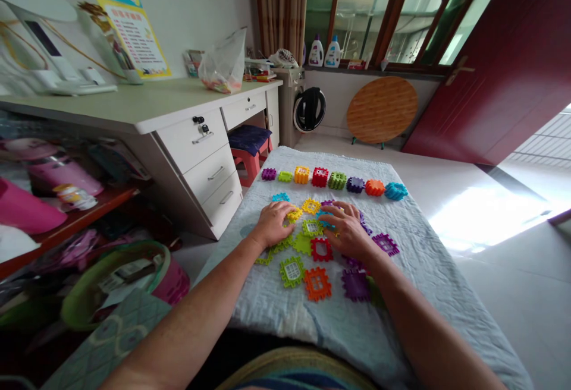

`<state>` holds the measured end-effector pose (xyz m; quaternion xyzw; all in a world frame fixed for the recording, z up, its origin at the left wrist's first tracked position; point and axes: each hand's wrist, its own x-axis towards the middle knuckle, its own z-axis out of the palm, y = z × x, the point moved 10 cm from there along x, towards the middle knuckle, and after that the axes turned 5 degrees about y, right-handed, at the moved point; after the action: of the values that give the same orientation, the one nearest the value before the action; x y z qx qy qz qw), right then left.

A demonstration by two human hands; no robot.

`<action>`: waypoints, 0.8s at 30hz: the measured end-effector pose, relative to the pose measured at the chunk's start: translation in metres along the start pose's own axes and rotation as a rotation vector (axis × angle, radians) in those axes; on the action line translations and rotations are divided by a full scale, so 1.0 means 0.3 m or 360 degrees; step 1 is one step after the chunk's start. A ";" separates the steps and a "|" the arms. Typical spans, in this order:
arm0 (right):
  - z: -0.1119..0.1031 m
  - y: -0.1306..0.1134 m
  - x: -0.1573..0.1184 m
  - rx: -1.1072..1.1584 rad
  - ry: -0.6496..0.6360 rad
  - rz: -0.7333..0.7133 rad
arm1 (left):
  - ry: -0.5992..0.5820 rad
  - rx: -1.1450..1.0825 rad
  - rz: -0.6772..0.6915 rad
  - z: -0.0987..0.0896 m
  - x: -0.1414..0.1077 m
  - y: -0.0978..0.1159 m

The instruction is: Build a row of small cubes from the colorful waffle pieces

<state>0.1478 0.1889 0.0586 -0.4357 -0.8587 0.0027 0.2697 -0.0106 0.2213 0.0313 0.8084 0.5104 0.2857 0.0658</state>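
Note:
My left hand (273, 225) is curled at the left of the scattered pieces, its fingertips and thumb closed around a yellow notched building piece (294, 214). My right hand (348, 228) reaches over the pieces on the right, fingers spread, with a blue piece (325, 219) partly hidden under the fingertips. Between the hands lie a yellow window piece (311, 205), a green window piece (311, 227) and a red frame piece (322, 249). Closer to me are another green window piece (292, 271), an orange window piece (318, 283) and a solid purple piece (355, 285).
Assembled cubes, including a red cube (320, 176) and a blue one (395, 191), form a row along the far side of the cloth-covered table (428, 271). A white desk (178, 101) stands left, with a pink stool (250, 149) beyond. A green-rimmed basket (74, 301) sits lower left.

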 end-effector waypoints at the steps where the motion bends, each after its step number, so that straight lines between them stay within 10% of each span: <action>1: 0.022 -0.023 -0.001 -0.0010 -0.0077 -0.0035 | -0.0009 -0.0006 -0.0007 0.005 0.002 -0.002; 10: 0.088 -0.027 -0.010 -0.0035 -0.0257 -0.0034 | 0.0060 0.0086 -0.0059 -0.007 0.004 0.013; 24: -0.009 -0.039 0.010 0.0134 0.0191 -0.0037 | 0.0437 -0.0432 -0.0036 -0.095 0.029 0.033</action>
<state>0.1387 0.1833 0.0653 -0.4133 -0.8452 0.0095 0.3388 -0.0153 0.2189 0.0622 0.7398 0.4804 0.4588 0.1071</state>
